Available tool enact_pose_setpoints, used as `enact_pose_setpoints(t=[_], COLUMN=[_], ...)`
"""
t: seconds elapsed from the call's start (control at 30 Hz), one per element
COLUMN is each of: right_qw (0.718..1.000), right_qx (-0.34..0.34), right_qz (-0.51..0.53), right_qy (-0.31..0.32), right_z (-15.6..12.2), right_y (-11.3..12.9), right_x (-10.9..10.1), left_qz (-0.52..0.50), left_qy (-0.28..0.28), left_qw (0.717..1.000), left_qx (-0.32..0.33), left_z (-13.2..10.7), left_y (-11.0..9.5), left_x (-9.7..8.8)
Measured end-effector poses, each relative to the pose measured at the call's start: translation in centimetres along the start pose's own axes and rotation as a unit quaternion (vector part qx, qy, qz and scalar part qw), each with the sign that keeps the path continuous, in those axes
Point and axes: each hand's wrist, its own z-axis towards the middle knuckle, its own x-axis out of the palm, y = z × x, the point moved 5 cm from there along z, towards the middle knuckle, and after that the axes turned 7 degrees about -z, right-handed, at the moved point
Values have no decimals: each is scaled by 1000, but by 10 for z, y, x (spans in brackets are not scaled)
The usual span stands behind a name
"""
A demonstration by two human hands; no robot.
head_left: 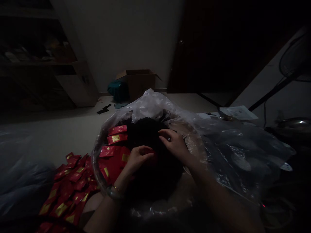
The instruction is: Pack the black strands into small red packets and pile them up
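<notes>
A big clear plastic bag (155, 103) lies open in front of me with a dark heap of loose material (148, 136) inside it. My left hand (137, 158) curls over a red packet (116, 161) at the heap's edge, fingers closed on it. My right hand (173, 142) rests on the heap with fingers bent, a ring on one finger; what it holds, if anything, is hidden. Red and gold packets (116, 134) lie inside the bag at the left.
Several red packets (70, 187) are piled on the floor at lower left. A cardboard box (138, 81) and a teal bundle (119, 90) stand by the far wall. A shelf unit (48, 64) is at left; papers (239, 111) and a fan (295, 60) at right.
</notes>
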Motion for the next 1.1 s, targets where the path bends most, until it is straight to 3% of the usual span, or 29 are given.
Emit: enact_pose_setpoints(t=[0.07, 0.17, 0.23, 0.33, 0.5, 0.77, 0.97, 1.1], right_qw=[998, 980, 970, 965, 947, 958, 971, 979], right_qx=[1, 3, 18, 89, 167, 149, 105, 101], right_qz=[-20, 5, 31, 76, 160, 154, 147, 111], right_qy=[60, 199, 240, 236, 221, 193, 155, 136], right_z=[-1, -9, -12, -12, -10, -8, -11, -6], right_y=[-4, -4, -1, -1, -5, -8, -2, -10], right_x=[7, 29, 38, 41, 35, 34, 39, 38], left_qz=[-8, -12, -20, -53, -91, -86, -131, -153], left_qy=[-24, -54, -71, -83, -30, -56, 65, 60], left_qw=[1000, 998, 997, 995, 993, 994, 985, 980], left_qx=[-5, 6, 10, -12, -69, -43, -87, -116], left_z=[0, -1, -2, -3, -6, -5, -6, -9], left_y=[-1, -6, -8, -7, -3, -4, 6, 11], left_x=[-2, -5, -7, -9, -3, -5, 11, 12])
